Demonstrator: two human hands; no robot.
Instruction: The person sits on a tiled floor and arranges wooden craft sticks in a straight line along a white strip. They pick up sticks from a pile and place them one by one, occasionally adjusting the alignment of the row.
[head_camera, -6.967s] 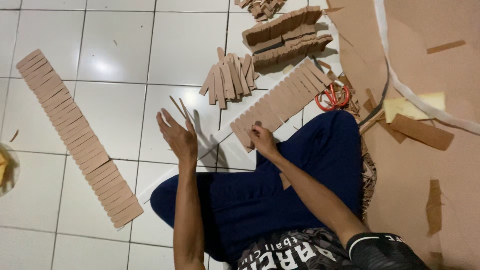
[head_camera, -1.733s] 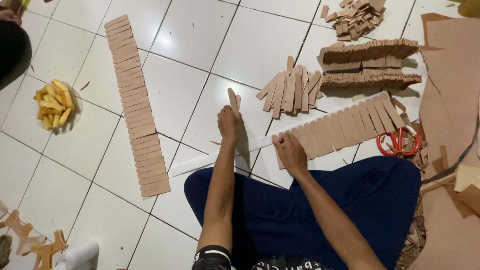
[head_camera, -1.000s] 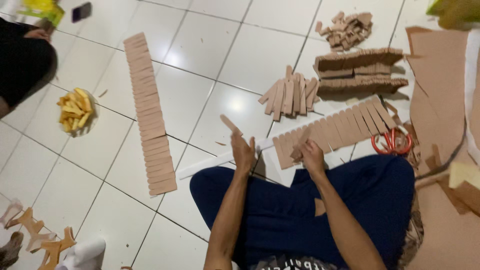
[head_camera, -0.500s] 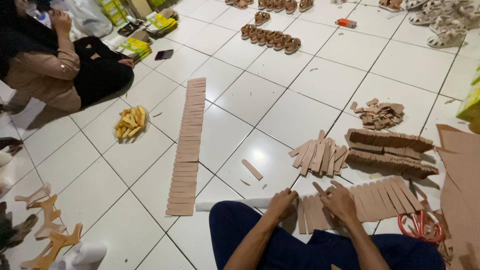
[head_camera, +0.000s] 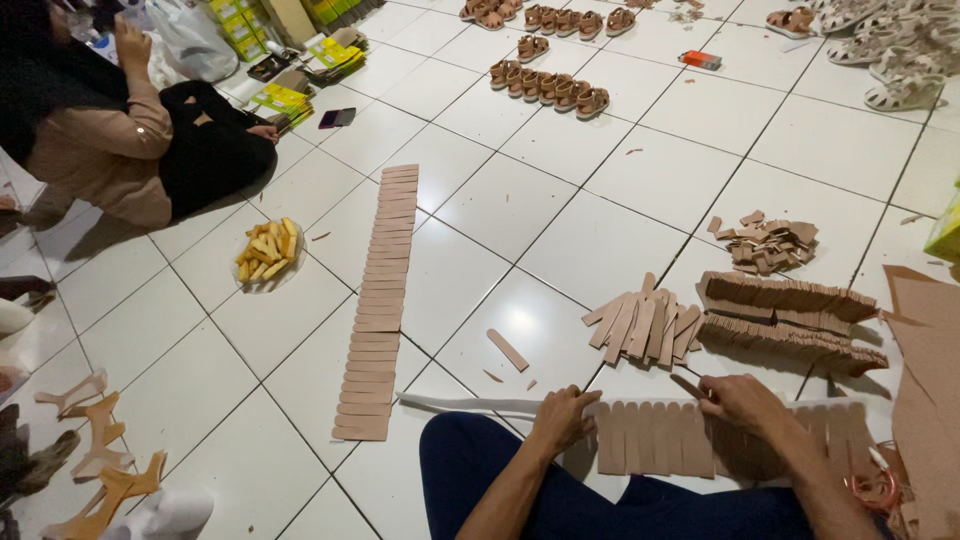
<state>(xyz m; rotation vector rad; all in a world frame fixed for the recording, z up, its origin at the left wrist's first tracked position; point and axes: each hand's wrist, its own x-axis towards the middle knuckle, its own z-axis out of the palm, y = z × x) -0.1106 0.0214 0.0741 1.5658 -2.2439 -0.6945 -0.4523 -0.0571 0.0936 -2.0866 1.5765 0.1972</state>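
Note:
I sit on a white tiled floor with my dark blue trouser leg (head_camera: 520, 480) in front of me. My left hand (head_camera: 563, 418) presses, fingers curled, on the left end of a row of tan strips (head_camera: 690, 436) stuck side by side on a white tape (head_camera: 470, 404). At the row's middle, my right hand (head_camera: 740, 402) rests on the strips and pinches one small tan strip (head_camera: 686, 385) at its fingertips. A loose pile of tan strips (head_camera: 645, 325) lies just beyond the row.
A long finished row of strips (head_camera: 378, 295) runs up the floor at left. Stacked strips (head_camera: 785, 318), a scrap heap (head_camera: 765, 243), one stray strip (head_camera: 507, 349), a plate of yellow snacks (head_camera: 267, 252), sandals (head_camera: 548, 82) and another seated person (head_camera: 120, 140) surround me.
The camera tilted up from my lap, bringing the room into view. My left hand put down the strip it held up and both hands moved onto the taped row.

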